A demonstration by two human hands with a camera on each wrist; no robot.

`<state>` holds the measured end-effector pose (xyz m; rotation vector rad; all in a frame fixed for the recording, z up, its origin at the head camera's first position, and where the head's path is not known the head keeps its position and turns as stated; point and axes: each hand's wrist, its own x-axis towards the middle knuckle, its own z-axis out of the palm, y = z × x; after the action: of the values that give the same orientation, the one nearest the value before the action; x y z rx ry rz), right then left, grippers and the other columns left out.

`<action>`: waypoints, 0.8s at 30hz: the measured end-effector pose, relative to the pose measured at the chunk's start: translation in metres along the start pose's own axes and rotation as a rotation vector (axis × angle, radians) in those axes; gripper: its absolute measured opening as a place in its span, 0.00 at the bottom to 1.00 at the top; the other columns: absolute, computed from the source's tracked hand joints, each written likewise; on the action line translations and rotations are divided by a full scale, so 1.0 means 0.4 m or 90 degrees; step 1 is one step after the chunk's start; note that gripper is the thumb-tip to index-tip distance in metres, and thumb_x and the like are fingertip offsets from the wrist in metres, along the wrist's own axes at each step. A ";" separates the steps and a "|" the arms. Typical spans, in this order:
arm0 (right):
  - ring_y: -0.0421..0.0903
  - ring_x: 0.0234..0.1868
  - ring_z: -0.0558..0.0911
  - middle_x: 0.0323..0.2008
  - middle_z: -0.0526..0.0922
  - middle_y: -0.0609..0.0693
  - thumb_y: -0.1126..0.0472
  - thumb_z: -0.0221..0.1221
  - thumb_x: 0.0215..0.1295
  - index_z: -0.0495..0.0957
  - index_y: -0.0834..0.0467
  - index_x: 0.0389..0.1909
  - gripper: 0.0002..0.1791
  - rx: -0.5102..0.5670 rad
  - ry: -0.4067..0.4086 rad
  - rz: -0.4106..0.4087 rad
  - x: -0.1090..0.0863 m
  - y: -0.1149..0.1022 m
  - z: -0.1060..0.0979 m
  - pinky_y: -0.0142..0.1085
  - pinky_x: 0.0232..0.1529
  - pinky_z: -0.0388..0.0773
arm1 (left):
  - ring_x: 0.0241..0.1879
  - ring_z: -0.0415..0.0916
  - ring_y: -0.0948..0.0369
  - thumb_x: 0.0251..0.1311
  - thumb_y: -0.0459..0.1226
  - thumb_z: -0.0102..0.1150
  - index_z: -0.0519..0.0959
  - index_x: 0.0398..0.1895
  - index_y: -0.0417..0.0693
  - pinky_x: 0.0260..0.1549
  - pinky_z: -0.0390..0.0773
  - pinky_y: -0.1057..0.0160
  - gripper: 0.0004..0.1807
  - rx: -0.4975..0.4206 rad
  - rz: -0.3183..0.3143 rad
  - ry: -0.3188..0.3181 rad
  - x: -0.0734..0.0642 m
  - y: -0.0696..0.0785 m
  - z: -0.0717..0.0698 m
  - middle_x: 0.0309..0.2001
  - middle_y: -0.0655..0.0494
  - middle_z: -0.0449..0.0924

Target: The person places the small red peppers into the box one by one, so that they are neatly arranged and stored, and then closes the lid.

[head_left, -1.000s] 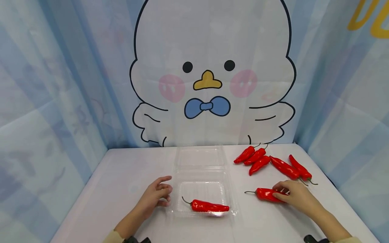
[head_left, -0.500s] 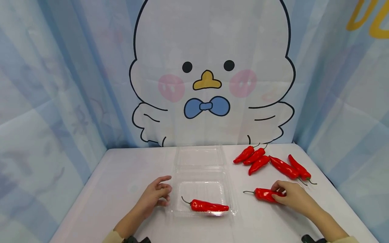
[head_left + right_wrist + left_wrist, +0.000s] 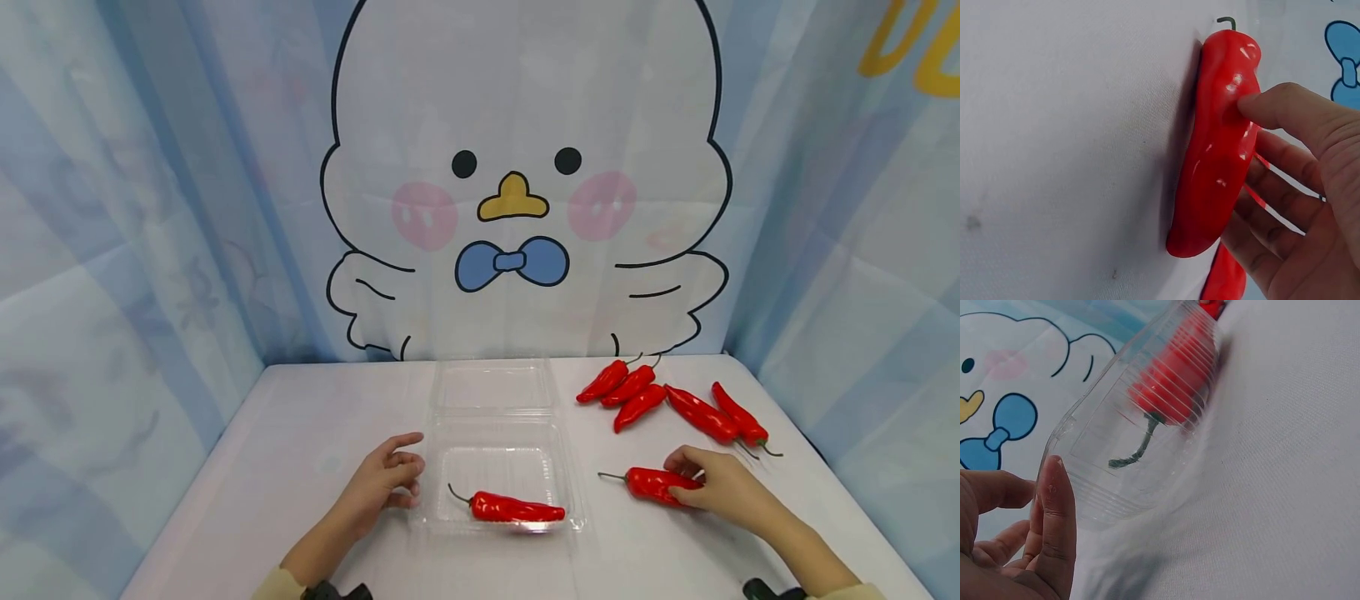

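A red chili pepper (image 3: 651, 485) with a thin stem lies right of the clear plastic clamshell box (image 3: 495, 462). My right hand (image 3: 723, 487) grips its tapered half, the thumb on the near side and the fingers on the far side; the right wrist view shows the pepper (image 3: 1216, 144) low over the white cloth. In the box, along its near wall, lies another chili pepper (image 3: 517, 508), stem to the left. My left hand (image 3: 382, 479) is at the box's left edge, fingers loosely extended. From the left wrist, its fingertips (image 3: 1055, 487) appear to touch the rim.
Several more red chili peppers (image 3: 637, 407) are spread at the table's back right. Behind the box's base, its lid (image 3: 491, 390) lies folded back flat. A printed curtain (image 3: 517, 317) closes off the back and both sides of the white table (image 3: 315, 433).
The chili pepper in my right hand has shifted slightly to the left along with the hand. My left hand and the box have stayed in place.
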<state>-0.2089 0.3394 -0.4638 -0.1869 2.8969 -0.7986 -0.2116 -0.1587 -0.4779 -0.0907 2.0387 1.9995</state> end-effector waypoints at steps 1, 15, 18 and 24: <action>0.45 0.41 0.80 0.41 0.85 0.48 0.58 0.76 0.54 0.83 0.58 0.49 0.22 0.003 -0.004 -0.003 0.000 0.001 0.000 0.39 0.39 0.87 | 0.30 0.77 0.61 0.72 0.33 0.57 0.63 0.76 0.41 0.27 0.83 0.65 0.30 0.000 -0.001 0.001 0.000 0.001 0.000 0.47 0.44 0.78; 0.44 0.41 0.80 0.37 0.85 0.47 0.56 0.79 0.50 0.83 0.58 0.45 0.23 0.024 -0.057 0.016 0.005 -0.009 -0.019 0.45 0.46 0.87 | 0.30 0.77 0.60 0.73 0.33 0.56 0.63 0.76 0.41 0.28 0.83 0.66 0.30 0.002 -0.002 0.002 -0.001 0.006 0.002 0.48 0.44 0.79; 0.43 0.40 0.80 0.36 0.85 0.47 0.57 0.80 0.49 0.84 0.58 0.44 0.23 0.024 -0.049 0.026 0.005 -0.007 -0.018 0.45 0.46 0.87 | 0.30 0.77 0.60 0.72 0.33 0.57 0.64 0.75 0.41 0.28 0.83 0.66 0.30 0.003 -0.004 0.006 -0.003 0.007 0.004 0.48 0.43 0.79; 0.43 0.38 0.80 0.35 0.84 0.46 0.57 0.80 0.48 0.84 0.56 0.40 0.20 0.020 -0.017 0.012 -0.003 -0.002 -0.018 0.40 0.42 0.86 | 0.30 0.77 0.60 0.71 0.32 0.57 0.64 0.75 0.41 0.28 0.84 0.65 0.30 0.006 -0.007 0.011 -0.004 0.009 0.006 0.47 0.43 0.79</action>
<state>-0.2090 0.3426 -0.4572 -0.1662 2.8555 -0.8318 -0.2105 -0.1565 -0.4740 -0.1168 2.0537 1.9892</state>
